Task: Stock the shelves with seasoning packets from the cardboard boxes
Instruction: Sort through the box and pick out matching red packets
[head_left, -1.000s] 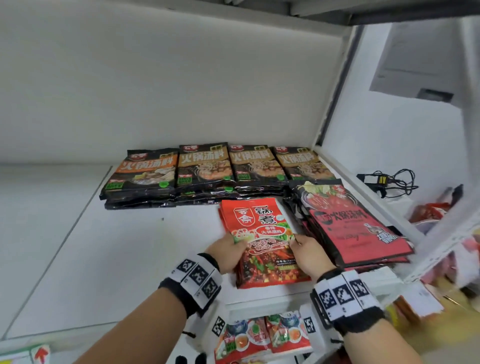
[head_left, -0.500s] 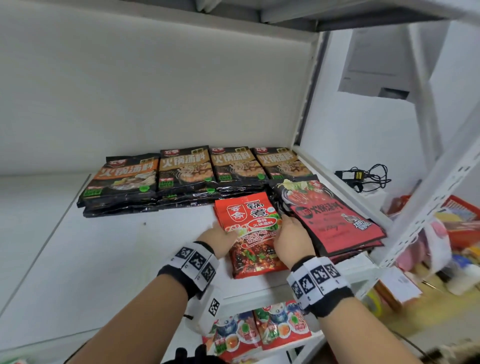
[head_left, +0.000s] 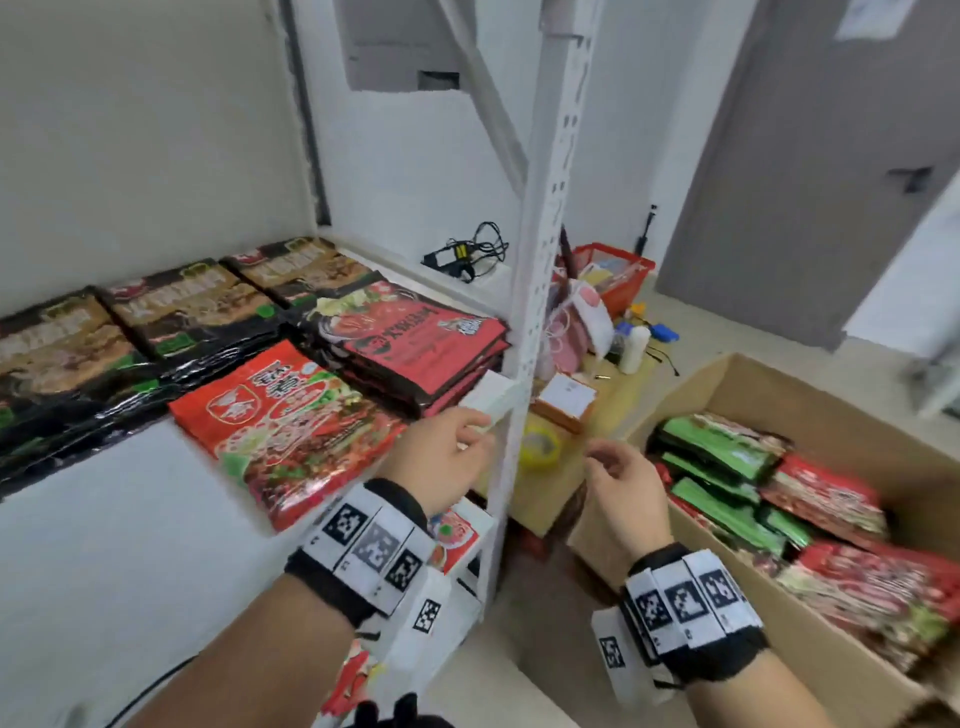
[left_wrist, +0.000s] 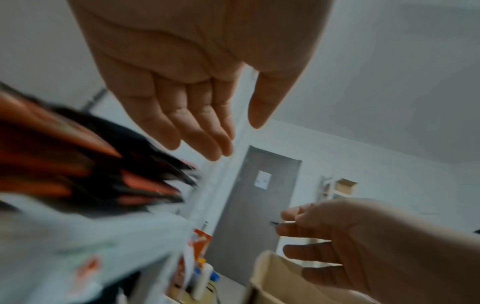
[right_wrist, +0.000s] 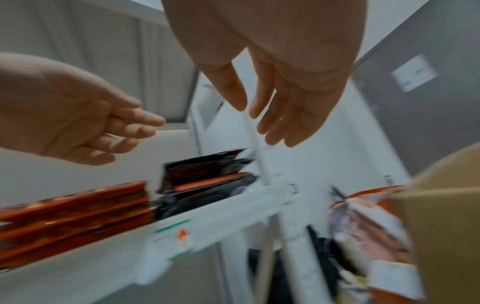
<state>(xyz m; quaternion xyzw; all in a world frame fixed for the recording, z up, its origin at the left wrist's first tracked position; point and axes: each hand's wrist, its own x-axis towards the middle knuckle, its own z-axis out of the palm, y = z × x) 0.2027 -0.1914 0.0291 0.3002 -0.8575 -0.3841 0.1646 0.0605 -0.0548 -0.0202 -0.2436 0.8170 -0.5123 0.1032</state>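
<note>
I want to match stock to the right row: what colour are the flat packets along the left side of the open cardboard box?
Green packets, clearest in the head view.

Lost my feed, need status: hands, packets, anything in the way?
Left hand and right hand open, empty. Red packet stack on shelf; cardboard box still holds packets. Shelf upright stands between the hands.

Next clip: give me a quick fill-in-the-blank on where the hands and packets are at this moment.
1. Both hands, left and right, hold ____.
2. The red packet lies on the ____.
3. The cardboard box holds red and ____ packets.
4. The right hand hangs between the shelf post and the ____.

Missing words: nothing; shelf; green; box
</note>
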